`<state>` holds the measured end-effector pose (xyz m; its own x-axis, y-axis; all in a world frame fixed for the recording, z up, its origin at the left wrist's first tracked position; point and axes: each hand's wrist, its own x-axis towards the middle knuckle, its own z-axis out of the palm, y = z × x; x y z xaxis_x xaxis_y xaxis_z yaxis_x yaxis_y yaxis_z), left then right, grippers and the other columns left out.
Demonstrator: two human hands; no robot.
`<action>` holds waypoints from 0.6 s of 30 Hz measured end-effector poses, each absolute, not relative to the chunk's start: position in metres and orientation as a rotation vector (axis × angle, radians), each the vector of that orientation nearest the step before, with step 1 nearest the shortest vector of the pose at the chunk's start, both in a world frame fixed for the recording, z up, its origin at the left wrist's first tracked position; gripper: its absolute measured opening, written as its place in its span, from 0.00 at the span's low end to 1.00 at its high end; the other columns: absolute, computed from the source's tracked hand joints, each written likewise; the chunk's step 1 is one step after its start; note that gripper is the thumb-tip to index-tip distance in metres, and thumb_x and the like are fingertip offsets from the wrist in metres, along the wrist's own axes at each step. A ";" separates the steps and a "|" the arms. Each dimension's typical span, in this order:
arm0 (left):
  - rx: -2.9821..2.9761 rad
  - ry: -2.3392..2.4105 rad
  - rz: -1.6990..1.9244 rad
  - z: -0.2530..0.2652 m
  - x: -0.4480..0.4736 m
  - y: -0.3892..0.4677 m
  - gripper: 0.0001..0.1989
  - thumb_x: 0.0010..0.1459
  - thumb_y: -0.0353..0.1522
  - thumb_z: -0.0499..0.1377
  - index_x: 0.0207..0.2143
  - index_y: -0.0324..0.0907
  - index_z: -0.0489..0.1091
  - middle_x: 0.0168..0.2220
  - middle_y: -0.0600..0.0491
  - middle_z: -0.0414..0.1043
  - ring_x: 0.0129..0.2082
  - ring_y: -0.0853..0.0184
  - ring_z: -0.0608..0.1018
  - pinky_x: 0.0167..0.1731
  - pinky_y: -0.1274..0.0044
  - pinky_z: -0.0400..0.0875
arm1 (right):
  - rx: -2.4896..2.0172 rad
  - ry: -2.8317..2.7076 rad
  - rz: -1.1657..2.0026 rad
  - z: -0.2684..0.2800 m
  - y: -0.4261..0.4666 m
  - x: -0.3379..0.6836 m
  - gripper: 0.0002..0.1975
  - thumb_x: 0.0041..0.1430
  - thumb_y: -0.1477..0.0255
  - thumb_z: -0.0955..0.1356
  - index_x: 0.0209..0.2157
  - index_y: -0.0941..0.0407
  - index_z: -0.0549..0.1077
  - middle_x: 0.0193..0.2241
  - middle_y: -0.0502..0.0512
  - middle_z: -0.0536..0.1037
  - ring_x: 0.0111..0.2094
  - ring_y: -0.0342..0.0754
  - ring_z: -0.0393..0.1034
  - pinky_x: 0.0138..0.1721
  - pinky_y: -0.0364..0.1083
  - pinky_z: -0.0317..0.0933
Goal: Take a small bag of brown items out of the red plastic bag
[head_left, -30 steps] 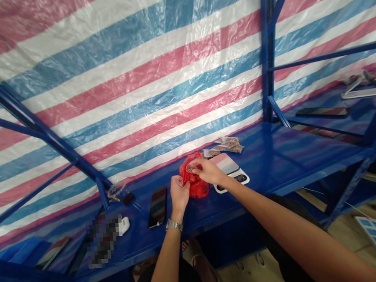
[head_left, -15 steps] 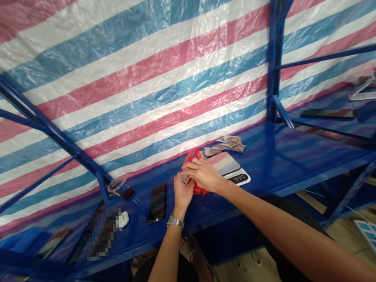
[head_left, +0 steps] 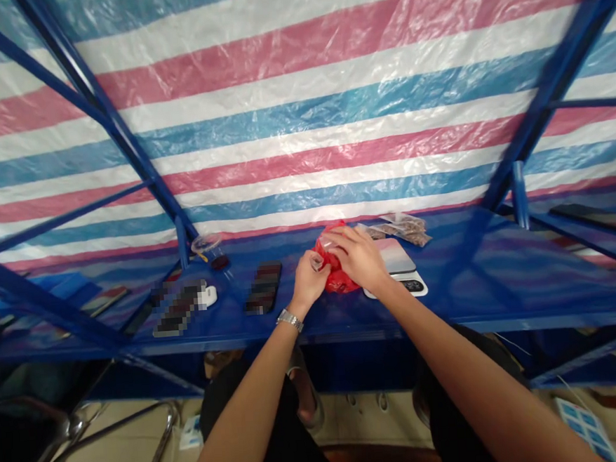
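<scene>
My left hand, with a metal watch on its wrist, is closed around a small clear plastic bag. Curled over from the right, my right hand appears to pinch the clear plastic with its fingertips. What the clear bag holds cannot be made out. A crumpled red plastic bag lies beneath and between both hands, partly covered by them. Just right of it is a white kitchen scale with a dark display, partly behind my right hand. Clear bags with brown contents rest behind the scale.
On the blue table, a dark phone lies left of my hands. Farther left are a white case, a blurred-out dark object and a clear cup-like container. Blue metal posts flank a striped plastic sheet.
The view has levelled and turned left. My right fingers have shifted back from the left hand, over the red bag. The left hand keeps its hold on the clear plastic.
</scene>
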<state>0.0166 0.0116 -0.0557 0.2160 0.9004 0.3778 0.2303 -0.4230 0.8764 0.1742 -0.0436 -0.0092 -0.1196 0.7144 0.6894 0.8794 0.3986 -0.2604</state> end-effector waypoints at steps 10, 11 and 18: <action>1.628 1.126 1.162 -0.064 0.004 0.022 0.15 0.45 0.17 0.61 0.32 0.43 0.66 0.30 0.58 0.72 0.31 0.70 0.74 0.34 0.79 0.64 | -1.724 -2.052 -0.072 -0.029 -0.028 0.193 0.24 0.58 0.82 0.66 0.53 0.54 0.80 0.53 0.57 0.79 0.51 0.55 0.67 0.56 0.54 0.56; 1.622 1.121 1.170 -0.064 0.003 0.021 0.15 0.45 0.17 0.61 0.32 0.43 0.66 0.30 0.58 0.72 0.30 0.70 0.74 0.33 0.79 0.63 | -1.719 -2.080 -0.068 -0.029 -0.029 0.191 0.23 0.58 0.82 0.66 0.53 0.54 0.80 0.53 0.57 0.80 0.51 0.56 0.67 0.56 0.53 0.56; 1.674 1.332 1.159 -0.050 -0.025 0.024 0.15 0.42 0.18 0.62 0.28 0.44 0.66 0.25 0.59 0.68 0.27 0.68 0.69 0.31 0.77 0.59 | -1.867 -2.081 -0.094 -0.024 -0.039 0.189 0.17 0.59 0.78 0.70 0.48 0.53 0.82 0.50 0.60 0.80 0.53 0.60 0.66 0.54 0.55 0.57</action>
<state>-0.0254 0.0242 -0.0495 0.0737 0.9727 0.2203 0.3527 -0.2320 0.9065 0.1886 -0.0390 -0.0238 -0.0767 0.9526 0.2944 0.9752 0.1331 -0.1766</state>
